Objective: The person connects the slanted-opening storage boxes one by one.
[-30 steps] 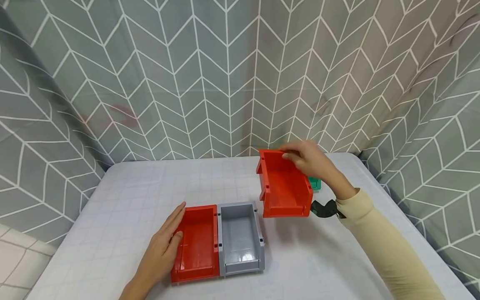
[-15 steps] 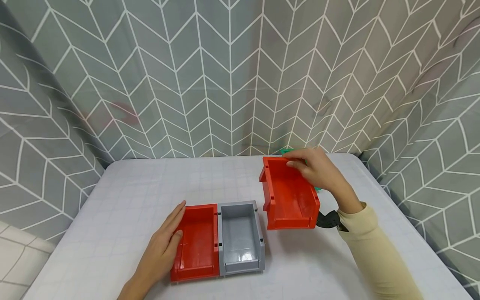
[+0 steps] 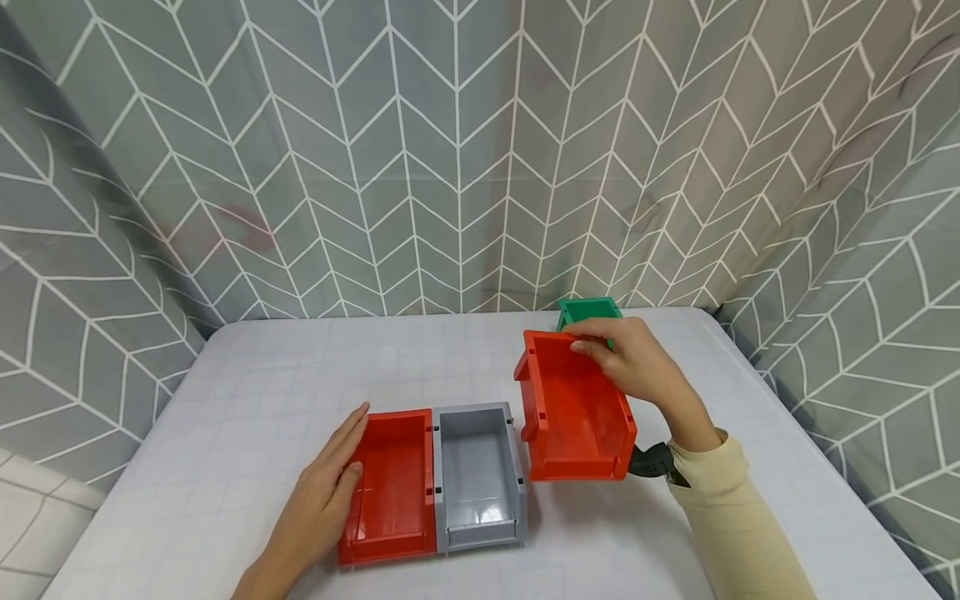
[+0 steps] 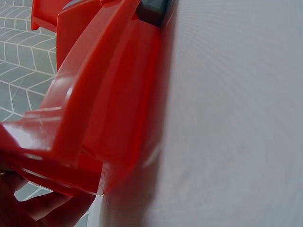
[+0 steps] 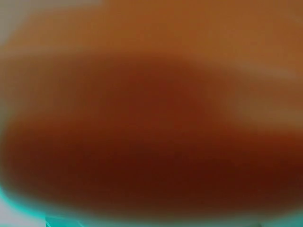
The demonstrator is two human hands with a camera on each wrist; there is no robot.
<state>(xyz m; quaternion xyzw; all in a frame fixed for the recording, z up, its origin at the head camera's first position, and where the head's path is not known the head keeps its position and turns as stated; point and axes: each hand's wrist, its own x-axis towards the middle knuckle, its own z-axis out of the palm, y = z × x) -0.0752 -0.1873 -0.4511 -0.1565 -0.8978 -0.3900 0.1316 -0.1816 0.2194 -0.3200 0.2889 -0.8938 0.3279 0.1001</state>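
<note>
My right hand (image 3: 630, 358) pinches the back rim of a red storage bin (image 3: 577, 417), thumb inside, in the head view. That bin hangs tilted above the table, right of a grey storage bin (image 3: 480, 467), with its shadow below. The right wrist view is a dark orange-brown blur. A second red bin (image 3: 397, 483) stands on the table against the grey one's left side. My left hand (image 3: 318, 492) rests along its left wall with the fingers straight. In the left wrist view, fingers (image 4: 42, 205) touch that red bin (image 4: 118, 104).
A green bin (image 3: 588, 310) stands at the back of the table, partly hidden by the right hand and the raised bin. White cloth covers the table (image 3: 300, 367). Grey patterned curtains (image 3: 420, 167) hang behind it and at both sides.
My right hand has brought the raised red bin lower and nearer to the front, uncovering more of the green bin. The left hand and the two bins beside it stay put.
</note>
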